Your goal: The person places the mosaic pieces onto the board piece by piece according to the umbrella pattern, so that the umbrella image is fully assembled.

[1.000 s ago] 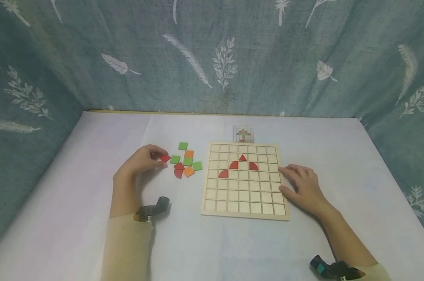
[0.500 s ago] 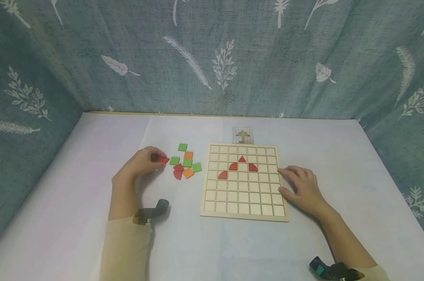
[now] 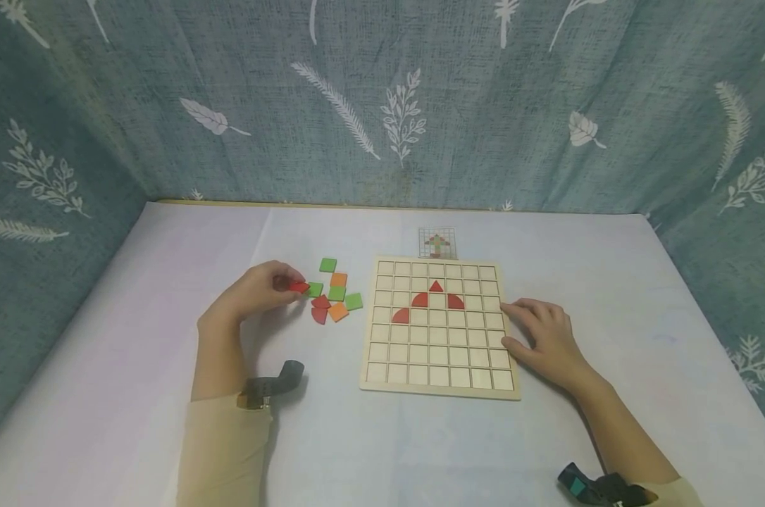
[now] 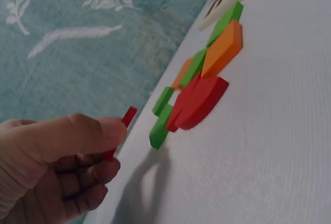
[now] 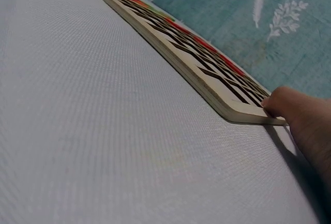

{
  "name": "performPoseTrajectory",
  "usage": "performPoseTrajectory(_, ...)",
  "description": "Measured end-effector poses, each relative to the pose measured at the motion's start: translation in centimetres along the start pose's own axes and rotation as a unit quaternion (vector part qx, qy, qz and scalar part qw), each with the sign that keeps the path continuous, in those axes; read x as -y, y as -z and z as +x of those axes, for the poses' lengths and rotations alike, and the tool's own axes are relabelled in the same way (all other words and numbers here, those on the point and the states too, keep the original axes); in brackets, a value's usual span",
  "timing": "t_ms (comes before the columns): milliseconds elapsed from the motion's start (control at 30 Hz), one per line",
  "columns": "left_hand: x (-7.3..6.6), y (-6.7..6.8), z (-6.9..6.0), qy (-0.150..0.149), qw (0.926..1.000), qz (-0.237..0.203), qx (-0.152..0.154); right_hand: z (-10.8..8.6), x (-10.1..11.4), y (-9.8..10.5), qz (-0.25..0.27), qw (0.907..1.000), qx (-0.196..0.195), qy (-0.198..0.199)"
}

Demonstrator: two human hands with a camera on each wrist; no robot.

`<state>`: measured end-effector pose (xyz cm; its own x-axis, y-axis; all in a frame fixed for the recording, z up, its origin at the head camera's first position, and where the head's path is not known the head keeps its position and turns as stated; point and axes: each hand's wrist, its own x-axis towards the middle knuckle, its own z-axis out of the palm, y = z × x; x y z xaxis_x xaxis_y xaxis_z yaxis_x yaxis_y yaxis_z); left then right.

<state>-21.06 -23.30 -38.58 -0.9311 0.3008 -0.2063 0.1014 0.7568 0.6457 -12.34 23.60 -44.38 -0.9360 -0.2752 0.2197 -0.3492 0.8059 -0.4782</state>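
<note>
My left hand [image 3: 258, 290] pinches a small red tile [image 3: 299, 287] between thumb and fingers, just left of the loose tiles. In the left wrist view that red tile [image 4: 130, 115] shows edge-on, held off the table; its full shape is hidden. A square wooden grid board [image 3: 439, 392] lies flat on the table. Set in its cells are a red triangle [image 3: 436, 286] and three red quarter-circle tiles [image 3: 420, 301]. Against the board's right edge rests my right hand [image 3: 544, 338], thumb and forefinger apart. The right wrist view has its thumb [image 5: 289, 104] touching the rim.
Loose tiles lie left of the board: several green squares [image 3: 353, 301], two orange squares [image 3: 338, 312] and two red pieces [image 3: 319, 316]. A small pattern card [image 3: 437, 241] sits behind the board. A leaf-print curtain [image 3: 382, 105] hangs around the white table [image 3: 452, 451].
The red tile has shifted slightly in my left fingers, and its tip now overlaps the nearest green square in the head view. My right hand stays at the board's edge.
</note>
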Motion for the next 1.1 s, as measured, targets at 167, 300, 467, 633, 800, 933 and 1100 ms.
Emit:
performPoseTrajectory(167, -0.9, -0.1, 0.4, -0.017, 0.9997, -0.002, 0.014, 0.0, 0.0, 0.0, -0.002, 1.0000, -0.002, 0.003)
performPoseTrajectory(300, -1.8, -0.5, 0.9, -0.022, 0.9991, -0.015, 0.032, -0.1, 0.0, 0.0, -0.002, 1.0000, -0.002, 0.004)
performPoseTrajectory(467, -2.9, -1.3, 1.4, -0.023, 0.9975, -0.027, 0.061, -0.1, 0.1, 0.0, 0.000, 1.0000, 0.000, 0.000)
performPoseTrajectory(633, -4.0, -2.1, 2.1, -0.034, 0.9934, -0.045, 0.100, 0.0, 0.1, 0.0, -0.004, 1.0000, -0.001, 0.004)
performPoseTrajectory(800, -5.5, -3.0, 2.8, -0.039, 0.9903, -0.054, 0.121, 0.0, 0.1, 0.1, -0.008, 0.9999, -0.004, 0.005)
performPoseTrajectory(933, -6.8, -3.8, 3.4, -0.047, 0.9911, -0.039, 0.119, 0.0, 0.0, 0.1, -0.009, 0.9999, -0.003, 0.004)
performPoseTrajectory(1100, -8.0, -4.5, 4.1, -0.071, 0.9917, -0.012, 0.106, 0.0, 0.1, 0.1, -0.007, 1.0000, 0.001, 0.002)
